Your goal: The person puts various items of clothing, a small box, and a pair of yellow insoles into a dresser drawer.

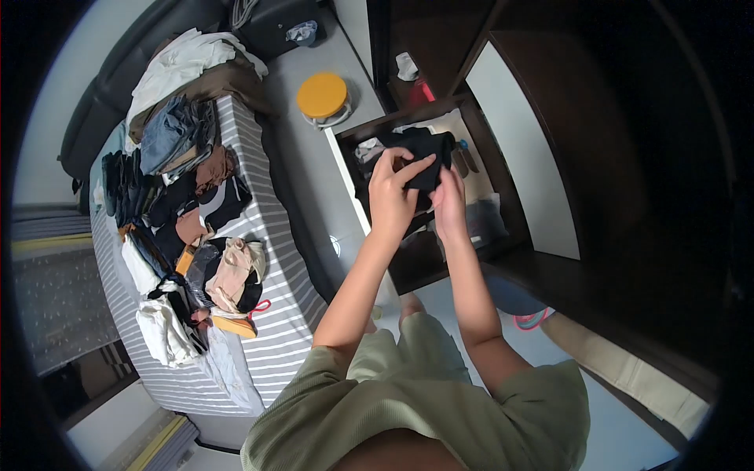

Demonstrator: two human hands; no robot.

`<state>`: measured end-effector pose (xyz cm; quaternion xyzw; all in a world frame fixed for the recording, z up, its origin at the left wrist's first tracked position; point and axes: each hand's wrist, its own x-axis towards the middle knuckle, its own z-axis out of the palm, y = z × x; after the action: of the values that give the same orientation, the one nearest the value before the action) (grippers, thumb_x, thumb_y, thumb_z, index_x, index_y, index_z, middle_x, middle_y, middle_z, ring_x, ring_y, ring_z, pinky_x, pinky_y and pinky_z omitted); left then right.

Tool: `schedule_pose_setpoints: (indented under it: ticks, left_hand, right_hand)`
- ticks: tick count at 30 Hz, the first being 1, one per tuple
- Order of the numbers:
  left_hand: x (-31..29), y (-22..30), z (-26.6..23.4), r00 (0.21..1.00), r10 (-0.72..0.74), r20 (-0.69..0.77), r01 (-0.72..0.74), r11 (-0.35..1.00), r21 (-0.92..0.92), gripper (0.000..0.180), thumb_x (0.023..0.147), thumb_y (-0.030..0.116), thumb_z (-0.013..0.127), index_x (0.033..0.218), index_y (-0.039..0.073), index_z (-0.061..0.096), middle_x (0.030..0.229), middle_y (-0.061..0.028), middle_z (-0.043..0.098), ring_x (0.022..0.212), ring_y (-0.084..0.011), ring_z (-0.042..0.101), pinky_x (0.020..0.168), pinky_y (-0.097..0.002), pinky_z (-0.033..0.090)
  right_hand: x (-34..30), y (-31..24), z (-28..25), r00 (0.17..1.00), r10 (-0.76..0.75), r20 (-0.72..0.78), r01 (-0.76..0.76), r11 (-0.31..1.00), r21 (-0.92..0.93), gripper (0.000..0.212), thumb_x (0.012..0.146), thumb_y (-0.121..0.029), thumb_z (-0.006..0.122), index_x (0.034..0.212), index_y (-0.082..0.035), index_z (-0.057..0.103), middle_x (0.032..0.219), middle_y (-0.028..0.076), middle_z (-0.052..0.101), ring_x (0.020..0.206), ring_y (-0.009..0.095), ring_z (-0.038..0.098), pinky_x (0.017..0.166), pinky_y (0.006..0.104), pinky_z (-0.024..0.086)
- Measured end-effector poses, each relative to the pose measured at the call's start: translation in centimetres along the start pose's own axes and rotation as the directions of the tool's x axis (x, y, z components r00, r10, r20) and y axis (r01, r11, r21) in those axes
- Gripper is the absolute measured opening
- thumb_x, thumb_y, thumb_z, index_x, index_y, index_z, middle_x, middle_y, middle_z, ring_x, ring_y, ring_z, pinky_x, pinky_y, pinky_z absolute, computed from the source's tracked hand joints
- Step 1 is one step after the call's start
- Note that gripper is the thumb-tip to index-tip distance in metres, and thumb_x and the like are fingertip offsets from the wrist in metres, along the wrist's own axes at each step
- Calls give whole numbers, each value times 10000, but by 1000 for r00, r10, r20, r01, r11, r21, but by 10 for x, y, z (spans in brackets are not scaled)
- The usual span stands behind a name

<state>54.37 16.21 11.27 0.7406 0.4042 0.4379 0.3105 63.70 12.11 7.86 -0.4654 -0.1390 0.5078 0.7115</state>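
"Two hands on one piece?"

"Yes. My left hand (pixel 393 195) and my right hand (pixel 450 206) are both at a black cloth (pixel 428 147), which looks folded into a bundle."

"Where is it, exactly?"

"In front of me, over the open drawer (pixel 352 179). Whether it hangs free or rests partly on what lies inside, I can't tell."

"And your fingers?"

"On the left they're spread, the index stretched across the cloth. On the right they sit closer together, pointing up along its right edge. Whether either hand is really pinching the fabric, I can't tell, since part of the grip is hidden."

"What else is near you?"

"To my left, a striped bed (pixel 284 339). On it lie blue jeans (pixel 167 137) toward the far end, and nearer me a pale pink garment (pixel 234 275) and a white garment (pixel 162 331). Between the bed and the drawer's far end stands a yellow-topped stool (pixel 322 94)."
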Motion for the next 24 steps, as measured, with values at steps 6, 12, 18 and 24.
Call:
schedule_pose_setpoints:
  ticks: [6, 12, 18, 24]
  left_hand:
    - [22, 5, 40, 989, 118, 85, -119, 993, 0, 449, 505, -123, 551, 894, 73, 660, 965, -104, 522, 884, -294, 511, 760, -356, 442]
    - [-42, -70, 105, 902, -44, 429, 10, 997, 82, 422, 651, 14, 624, 1066, 47, 553, 1135, -142, 500, 1059, -336, 472, 893, -354, 408]
    - [-121, -125, 135, 692, -133, 709, -204, 907, 369, 654, 706, 169, 631, 1301, 132, 360, 1368, -115, 310, 1261, -332, 279, 1008, -462, 275]
    - [-121, -121, 137, 756, -103, 646, -177, 918, 354, 672, 679, 126, 630, 1297, 136, 365, 1352, -117, 322, 1258, -334, 278, 1024, -423, 271]
  right_hand:
    - [25, -20, -17, 997, -74, -19, 76, 965, 250, 339, 854, -230, 540, 1130, -44, 475, 1069, 59, 535, 993, 149, 507, 842, 278, 408]
    - [61, 74, -129, 934, 217, -284, -136, 951, 277, 423, 797, -169, 617, 1174, -84, 446, 1082, 38, 523, 1005, 161, 486, 854, 302, 391]
    - [47, 149, -203, 787, 374, -491, -277, 925, 262, 300, 737, -135, 666, 946, -144, 451, 656, -8, 434, 547, 96, 434, 505, 239, 380]
    - [36, 162, -211, 835, 285, -471, -225, 958, 181, 524, 741, -108, 633, 1207, -98, 396, 963, 21, 520, 896, 153, 494, 805, 283, 408]
